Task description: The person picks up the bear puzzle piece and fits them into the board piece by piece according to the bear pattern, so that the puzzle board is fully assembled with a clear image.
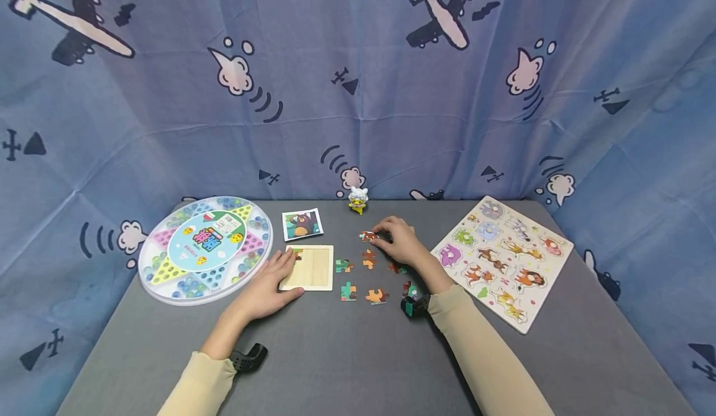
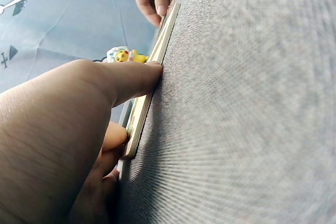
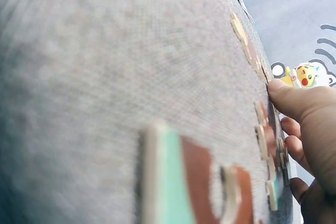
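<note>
My left hand (image 1: 272,283) grips the square wooden puzzle tray (image 1: 320,268), thumb along its near edge and fingers at its left side. A green and brown puzzle piece (image 1: 299,255) shows in the tray's upper left corner, partly covered by the fingertips. Beyond the loose pieces, my right hand (image 1: 398,240) pinches a reddish-brown and white jigsaw piece (image 1: 367,236) low at the table. In the right wrist view, the thumb (image 3: 294,98) reaches down to the table surface. Between tray and right arm lie an orange-brown piece (image 1: 369,258), a green piece (image 1: 344,265) and several others.
A picture card of a bear (image 1: 302,224) lies behind the tray. At left sits a round Chinese checkers board (image 1: 206,249) with marbles. A small yellow and white figurine (image 1: 358,199) stands at the back. An animal puzzle board (image 1: 503,260) lies at right, close to the right forearm.
</note>
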Available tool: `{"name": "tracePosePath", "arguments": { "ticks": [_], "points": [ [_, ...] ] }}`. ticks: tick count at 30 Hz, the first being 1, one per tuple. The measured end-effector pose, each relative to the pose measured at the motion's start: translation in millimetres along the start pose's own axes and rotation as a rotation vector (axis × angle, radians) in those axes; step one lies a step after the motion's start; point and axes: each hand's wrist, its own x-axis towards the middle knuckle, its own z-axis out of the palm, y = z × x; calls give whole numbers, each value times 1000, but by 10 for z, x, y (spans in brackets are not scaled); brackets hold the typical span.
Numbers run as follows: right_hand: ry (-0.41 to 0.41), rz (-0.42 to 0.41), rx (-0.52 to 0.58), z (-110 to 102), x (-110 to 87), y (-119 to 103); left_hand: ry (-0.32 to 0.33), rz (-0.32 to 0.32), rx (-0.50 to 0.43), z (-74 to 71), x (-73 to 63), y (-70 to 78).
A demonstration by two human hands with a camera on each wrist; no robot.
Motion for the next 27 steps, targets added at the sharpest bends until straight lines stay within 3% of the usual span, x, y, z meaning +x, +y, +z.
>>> {"name": "tracePosePath", "arguments": {
  "ticks": [17,27],
  "points": [
    [-3,-6,14,-69,35,-29,3,-4,7,18,1,2],
    [48,-43,15,-160,106,-224,6,-2,7,21,10,-20]
  ]
}}
